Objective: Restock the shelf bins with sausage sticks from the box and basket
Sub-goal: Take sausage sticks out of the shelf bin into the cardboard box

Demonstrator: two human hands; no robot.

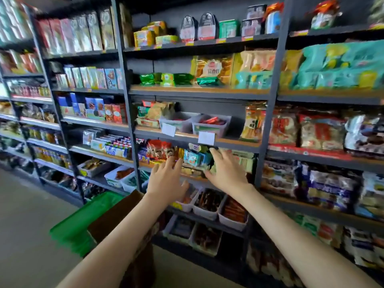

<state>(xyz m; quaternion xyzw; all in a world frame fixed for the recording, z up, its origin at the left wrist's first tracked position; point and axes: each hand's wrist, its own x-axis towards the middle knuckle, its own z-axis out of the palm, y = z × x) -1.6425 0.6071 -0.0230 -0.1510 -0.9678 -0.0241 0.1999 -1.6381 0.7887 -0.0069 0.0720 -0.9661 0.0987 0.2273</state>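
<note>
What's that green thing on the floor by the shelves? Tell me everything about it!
It is a green basket that looks like plastic, bright and smooth, sitting low on the pale floor in front of the shelves. Only its rim and one side show. A brown cardboard box stands right against it and hides its near corner. Neither hand touches it. What is inside cannot be seen.

Two bare forearms enter from the lower edge of the frame, each uncovered from elbow to wrist, with no sleeve, cuff or glove worn. The left hand [166, 179] and the right hand [225, 171] carry no ring, watch or bracelet on their visible sides. Fingernails appear short and unpainted; motion blur softens finer detail.
</note>
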